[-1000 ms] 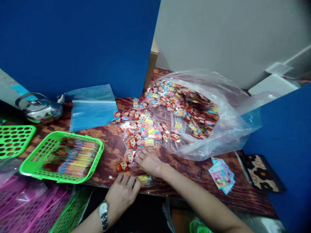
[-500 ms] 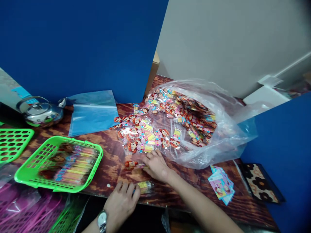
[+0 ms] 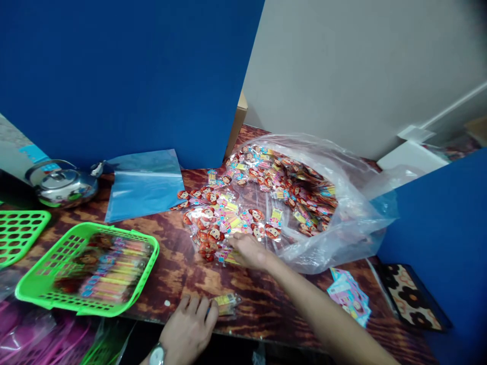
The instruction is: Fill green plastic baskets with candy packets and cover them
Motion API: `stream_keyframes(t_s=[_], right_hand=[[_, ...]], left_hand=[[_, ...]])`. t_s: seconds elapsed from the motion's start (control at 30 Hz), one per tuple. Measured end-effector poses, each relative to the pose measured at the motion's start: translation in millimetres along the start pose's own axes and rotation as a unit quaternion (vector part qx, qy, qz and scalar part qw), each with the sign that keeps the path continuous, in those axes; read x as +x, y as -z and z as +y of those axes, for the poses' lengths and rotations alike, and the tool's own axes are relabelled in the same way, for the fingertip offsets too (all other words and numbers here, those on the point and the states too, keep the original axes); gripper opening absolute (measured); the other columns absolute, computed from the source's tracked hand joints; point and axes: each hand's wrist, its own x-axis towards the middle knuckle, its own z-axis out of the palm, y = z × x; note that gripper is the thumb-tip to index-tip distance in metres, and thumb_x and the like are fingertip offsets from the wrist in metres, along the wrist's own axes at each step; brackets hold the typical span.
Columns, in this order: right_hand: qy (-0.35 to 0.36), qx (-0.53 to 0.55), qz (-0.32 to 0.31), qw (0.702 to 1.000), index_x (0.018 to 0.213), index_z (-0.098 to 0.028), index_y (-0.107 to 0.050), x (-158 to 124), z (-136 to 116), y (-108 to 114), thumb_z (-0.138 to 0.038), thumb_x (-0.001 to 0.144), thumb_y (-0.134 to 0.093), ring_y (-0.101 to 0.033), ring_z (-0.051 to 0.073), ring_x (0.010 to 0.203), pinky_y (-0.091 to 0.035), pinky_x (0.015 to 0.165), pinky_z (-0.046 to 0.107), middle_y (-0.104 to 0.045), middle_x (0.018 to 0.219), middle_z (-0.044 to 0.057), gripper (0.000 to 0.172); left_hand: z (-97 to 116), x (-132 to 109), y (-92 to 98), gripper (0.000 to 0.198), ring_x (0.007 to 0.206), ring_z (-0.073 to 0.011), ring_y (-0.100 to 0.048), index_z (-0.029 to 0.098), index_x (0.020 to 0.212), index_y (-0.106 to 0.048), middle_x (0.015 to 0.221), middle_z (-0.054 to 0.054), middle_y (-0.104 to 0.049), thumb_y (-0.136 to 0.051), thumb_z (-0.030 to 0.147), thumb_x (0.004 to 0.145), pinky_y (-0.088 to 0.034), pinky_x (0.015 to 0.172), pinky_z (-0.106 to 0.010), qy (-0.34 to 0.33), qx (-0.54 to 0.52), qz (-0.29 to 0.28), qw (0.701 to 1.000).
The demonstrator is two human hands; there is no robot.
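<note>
My right hand (image 3: 249, 251) reaches onto a pile of small clear plastic packets (image 3: 207, 215), each with a red-haired cartoon figure and yellow or pink sticks. Its fingers are closed on a packet at the pile's near edge; the fingertips are partly hidden. My left hand (image 3: 190, 322), with a wristwatch (image 3: 157, 356), rests at the table's front edge. Its fingers curl over the left end of a single packet (image 3: 226, 303) lying on the table. More packets spill from the mouth of a large clear bag (image 3: 346, 228).
A green basket (image 3: 85, 310) holding a row of packets stands left, near a kettle (image 3: 66, 187) and a blue plastic bag (image 3: 144, 195). Printed cards (image 3: 350, 299) and a flower-patterned item (image 3: 411, 299) lie right. Blue panels (image 3: 125, 76) rise behind and right.
My right hand has moved up and away from me, from the bare table onto the pile's near edge. A packet lying apart there now sits against the pile. My left hand stays by its packet.
</note>
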Motion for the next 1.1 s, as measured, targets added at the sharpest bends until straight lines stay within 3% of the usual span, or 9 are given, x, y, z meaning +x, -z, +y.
stream_keyframes(t_s=[0.1, 0.2, 0.3, 0.4, 0.6, 0.77, 0.83, 0.93, 1.1], right_hand=[[0.035, -0.006, -0.028, 0.999, 0.095, -0.019, -0.062, 3, 5, 10, -0.025, 0.077, -0.054, -0.057, 0.02, 0.085, -0.041, 0.071, 0.028, -0.06, 0.098, 0.008, 0.02], [0.042, 0.016, -0.001, 0.999, 0.095, -0.017, -0.062, -2, -5, -7, -0.033, 0.077, -0.057, -0.052, 0.024, 0.101, -0.041, 0.081, 0.032, -0.055, 0.115, 0.011, 0.025], [-0.028, 0.009, 0.045, 0.999, 0.105, -0.015, -0.059, -11, -20, -33, -0.028, 0.077, -0.055, -0.047, 0.028, 0.111, -0.034, 0.093, 0.04, -0.047, 0.128, 0.015, 0.031], [-0.087, 0.001, 0.049, 0.995, 0.119, -0.017, -0.051, -16, -27, -44, -0.023, 0.076, -0.054, -0.051, 0.029, 0.104, -0.032, 0.094, 0.043, -0.057, 0.114, 0.015, 0.044], [-0.027, 0.029, 0.0, 0.999, 0.144, -0.014, -0.013, -4, 0, -1, -0.032, 0.073, -0.06, -0.052, 0.028, 0.105, -0.027, 0.099, 0.044, -0.062, 0.109, 0.014, 0.087], [0.033, -0.061, 0.001, 0.998, 0.127, -0.016, -0.046, 25, 37, 31, -0.029, 0.08, -0.056, -0.052, 0.027, 0.106, -0.028, 0.098, 0.048, -0.062, 0.107, 0.014, 0.049], [0.083, -0.082, 0.005, 0.993, 0.112, -0.019, -0.056, 34, 46, 27, -0.029, 0.082, -0.055, -0.048, 0.026, 0.113, -0.03, 0.097, 0.046, -0.054, 0.123, 0.014, 0.032], [0.11, -0.11, 0.032, 0.987, 0.109, -0.019, -0.056, 36, 50, 11, -0.026, 0.078, -0.059, -0.041, 0.026, 0.119, -0.033, 0.095, 0.044, -0.035, 0.142, 0.012, 0.032], [0.089, -0.136, 0.07, 0.984, 0.109, -0.021, -0.055, 25, 45, -4, -0.022, 0.085, -0.048, -0.046, 0.024, 0.105, -0.031, 0.094, 0.044, -0.056, 0.115, 0.01, 0.025]], left_hand=[[1, 1, -0.5, 0.029, 0.067, -0.0185, -0.054, 0.02, 0.101, -0.056, 0.079, -0.001, -0.062, -0.065, 0.027, 0.074, -0.038, 0.067, -0.035, 0.01, 0.004, 0.007, 1.0], [3, 1, -1.3, 0.03, 0.067, -0.0186, -0.054, 0.02, 0.101, -0.056, 0.078, -0.001, -0.062, -0.065, 0.027, 0.073, -0.039, 0.068, -0.035, 0.018, 0.007, 0.011, 1.0], [4, 0, -2.9, 0.028, 0.068, -0.0184, -0.054, 0.02, 0.101, -0.056, 0.079, -0.001, -0.061, -0.063, 0.028, 0.075, -0.038, 0.068, -0.035, 0.022, 0.006, 0.011, 1.0], [4, -1, -6.0, 0.025, 0.069, -0.0181, -0.054, 0.021, 0.102, -0.056, 0.081, -0.001, -0.06, -0.059, 0.029, 0.078, -0.038, 0.068, -0.035, 0.017, 0.008, 0.0, 1.0], [2, -4, -13.1, 0.025, 0.071, -0.0177, -0.053, 0.022, 0.105, -0.055, 0.082, -0.002, -0.059, -0.056, 0.028, 0.081, -0.037, 0.07, -0.034, 0.011, 0.004, -0.007, 1.0], [3, -5, -15.2, 0.025, 0.07, -0.0171, -0.053, 0.022, 0.103, -0.056, 0.082, -0.002, -0.06, -0.059, 0.027, 0.079, -0.037, 0.071, -0.034, 0.022, 0.0, -0.001, 1.0], [4, -6, -17.0, 0.026, 0.072, -0.0175, -0.053, 0.023, 0.105, -0.055, 0.084, -0.002, -0.061, -0.058, 0.028, 0.08, -0.037, 0.072, -0.035, 0.021, 0.002, -0.006, 1.0], [3, -8, -20.7, 0.027, 0.076, -0.0178, -0.054, 0.024, 0.109, -0.053, 0.09, -0.003, -0.061, -0.056, 0.03, 0.083, -0.038, 0.074, -0.035, 0.02, 0.0, -0.024, 1.0], [2, -8, -23.7, 0.027, 0.076, -0.0177, -0.054, 0.024, 0.108, -0.054, 0.087, -0.002, -0.062, -0.057, 0.03, 0.082, -0.038, 0.073, -0.034, 0.018, -0.006, -0.024, 1.0]])
